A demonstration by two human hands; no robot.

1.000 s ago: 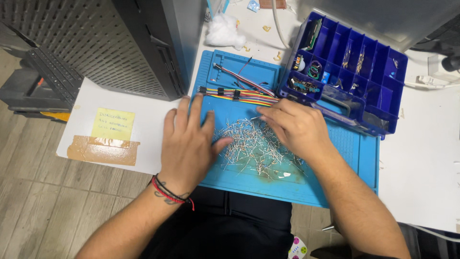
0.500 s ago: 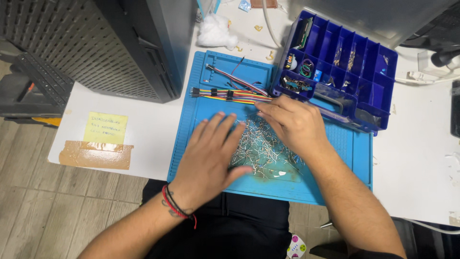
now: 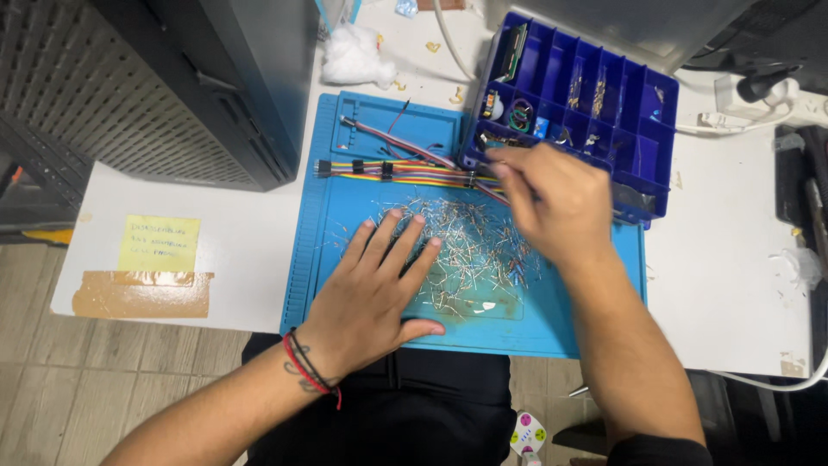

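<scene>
A loose pile of small silvery metal pins lies spread across the middle of a blue work mat. The left hand rests flat on the mat with its fingers spread wide and holding nothing; the fingertips reach into the left edge of the pile, touching the nearest pins. The right hand is raised over the right side of the pile, blurred, its fingers drawn together near the front edge of a blue compartment box. Whether those fingers pinch a pin cannot be told. The pins lie mostly between the two hands, beneath and to the left of the right hand.

A flat band of multicoloured jumper wires crosses the mat just above the pile, running toward the box. The box stands at the mat's upper right corner, its compartments holding small parts.

The mat lies on a white counter. On the counter's left part are a yellow sticky note and a strip of brown tape below it. A dark perforated computer case stands at the upper left, and a tuft of white wadding lies beside it. Wood-look flooring shows below the counter's edge.
</scene>
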